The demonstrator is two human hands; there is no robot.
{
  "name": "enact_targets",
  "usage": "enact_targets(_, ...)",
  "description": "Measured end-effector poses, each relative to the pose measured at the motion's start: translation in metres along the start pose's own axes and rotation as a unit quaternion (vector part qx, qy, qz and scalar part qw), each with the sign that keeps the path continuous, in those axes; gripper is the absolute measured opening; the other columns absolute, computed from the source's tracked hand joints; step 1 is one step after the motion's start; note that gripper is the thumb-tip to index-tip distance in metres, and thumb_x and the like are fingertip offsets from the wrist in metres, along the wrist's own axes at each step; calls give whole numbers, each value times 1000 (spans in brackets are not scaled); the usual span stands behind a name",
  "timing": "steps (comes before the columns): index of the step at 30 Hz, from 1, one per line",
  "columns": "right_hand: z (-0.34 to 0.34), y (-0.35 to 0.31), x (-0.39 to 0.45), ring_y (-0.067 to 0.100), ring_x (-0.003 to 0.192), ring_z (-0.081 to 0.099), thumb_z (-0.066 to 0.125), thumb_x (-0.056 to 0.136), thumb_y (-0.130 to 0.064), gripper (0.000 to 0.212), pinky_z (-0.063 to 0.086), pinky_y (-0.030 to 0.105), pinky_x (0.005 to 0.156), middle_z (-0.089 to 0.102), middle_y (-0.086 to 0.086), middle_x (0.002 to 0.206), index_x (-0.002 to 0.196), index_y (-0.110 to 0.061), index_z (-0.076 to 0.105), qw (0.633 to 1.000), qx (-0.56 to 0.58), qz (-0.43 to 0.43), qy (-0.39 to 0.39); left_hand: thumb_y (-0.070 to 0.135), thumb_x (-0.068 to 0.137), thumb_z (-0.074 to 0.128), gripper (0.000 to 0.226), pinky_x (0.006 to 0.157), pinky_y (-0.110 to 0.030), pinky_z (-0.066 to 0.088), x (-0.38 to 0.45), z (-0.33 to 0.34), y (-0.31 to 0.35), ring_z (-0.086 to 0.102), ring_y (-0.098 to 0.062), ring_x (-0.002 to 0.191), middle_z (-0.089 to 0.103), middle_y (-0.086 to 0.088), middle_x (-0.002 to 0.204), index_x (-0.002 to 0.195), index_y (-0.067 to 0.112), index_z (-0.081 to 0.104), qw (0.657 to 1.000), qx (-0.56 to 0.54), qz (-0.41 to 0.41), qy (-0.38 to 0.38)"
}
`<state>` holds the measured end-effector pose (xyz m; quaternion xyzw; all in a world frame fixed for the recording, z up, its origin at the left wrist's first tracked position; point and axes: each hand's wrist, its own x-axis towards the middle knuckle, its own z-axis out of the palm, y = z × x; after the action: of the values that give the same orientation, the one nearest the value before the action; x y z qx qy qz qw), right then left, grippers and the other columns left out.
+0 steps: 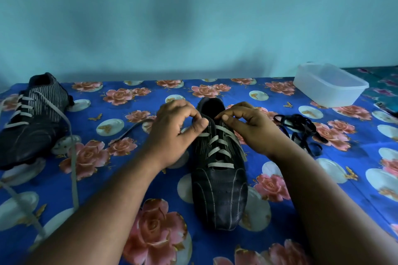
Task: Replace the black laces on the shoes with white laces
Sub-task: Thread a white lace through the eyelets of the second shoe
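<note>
Lacing is nearly done: the centre shoe (219,178) carries white lace (217,153) almost to its top eyelets, where left hand (172,133) and right hand (247,127) each pinch it. Left-edge shoe (34,118) looks relaced; black laces (301,129) lie discarded at right.

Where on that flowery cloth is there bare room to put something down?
Bare cloth lies between the far shoe and the near shoe, and behind it left of the plastic box. Right of the near shoe, the black laces crowd it.
</note>
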<state>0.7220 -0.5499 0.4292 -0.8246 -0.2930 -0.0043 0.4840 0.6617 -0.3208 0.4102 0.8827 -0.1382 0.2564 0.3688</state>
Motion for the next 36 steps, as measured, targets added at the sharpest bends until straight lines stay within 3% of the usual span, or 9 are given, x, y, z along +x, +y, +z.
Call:
enact_targets(4, -1, 0, -1, 1, 106, 61, 62, 100, -32, 15, 41, 16, 89, 63, -10, 111, 105, -36, 76, 1000, -4, 0, -6, 51, 90, 69, 16, 90, -45, 50, 1, 1, 0, 54, -21, 109, 53, 18, 105, 83, 41, 59, 997, -63, -30, -27)
enact_targets(9, -3, -3, -2, -3, 100, 61, 61, 101, -32, 16, 41, 10, 86, 62, -10, 110, 105, -34, 76, 1000, -4, 9, -10, 33, 99, 66, 16, 70, -43, 61, 7, -23, -13, 74, -30, 86, 71, -8, 101, 93, 18, 64, 957, -189, -212, 50)
enact_targets(14, -3, -4, -3, -4, 103, 60, 61, 101, -32, 16, 38, 3, 84, 63, -10, 112, 106, -34, 76, 1000, -9, 8, -10, 49, 95, 63, 20, 79, -55, 57, 4, -51, -58, 63, -35, 104, 68, -8, 114, 93, 30, 66, 901, 97, -352, 235)
enact_targets(18, -2, -3, -2, 1, 107, 61, 62, 101, -33, 14, 42, 16, 91, 63, -10, 112, 102, -37, 75, 1000, -7, 9, -6, 48, 93, 65, 32, 94, -47, 48, 7, -36, -40, 58, -34, 117, 60, 2, 116, 109, 21, 66, 948, 145, -188, 213)
enact_targets(20, -2, -2, -2, 4, 108, 61, 62, 101, -32, 15, 44, 22, 95, 64, -8, 113, 102, -37, 76, 1000, -11, 1, -7, 58, 93, 63, 38, 94, -43, 51, 7, -24, -18, 63, -30, 113, 55, 10, 114, 107, 23, 68, 989, -11, -83, 120)
enact_targets(23, -3, -3, -2, 8, 110, 60, 62, 101, -31, 15, 45, 26, 97, 64, -6, 113, 102, -38, 75, 1000, -17, -11, -8, 68, 91, 53, 44, 96, -44, 48, 3, -3, -2, 54, -23, 117, 55, 8, 114, 92, 27, 70, 1000, 20, 7, 9)
enact_targets(27, -3, -2, -1, 8, 109, 60, 62, 101, -30, 15, 45, 26, 98, 64, -3, 113, 103, -37, 75, 1000, -21, -10, -10, 58, 89, 59, 24, 93, -53, 48, 4, -1, -6, 55, -26, 109, 53, 13, 104, 85, 36, 63, 999, -24, -13, -15)
enact_targets(32, -5, -1, -1, 3, 111, 58, 62, 100, -36, 17, 39, 15, 96, 64, -11, 112, 109, -38, 76, 999, -46, -17, -13, 49, 90, 66, 30, 82, -8, 46, 4, -17, -8, 57, -16, 108, 56, -4, 103, 88, 19, 68, 996, -68, -58, -27)
enact_targets(36, -9, -6, -4, 9, 103, 62, 67, 96, -46, 10, 44, 28, 89, 70, -17, 100, 100, -40, 73, 997, -48, -48, 35, 40, 94, 60, 32, 72, -13, 46, 0, -19, 8, 60, 1, 78, 67, 4, 81, 90, 9, 69, 984, -131, -102, -59)
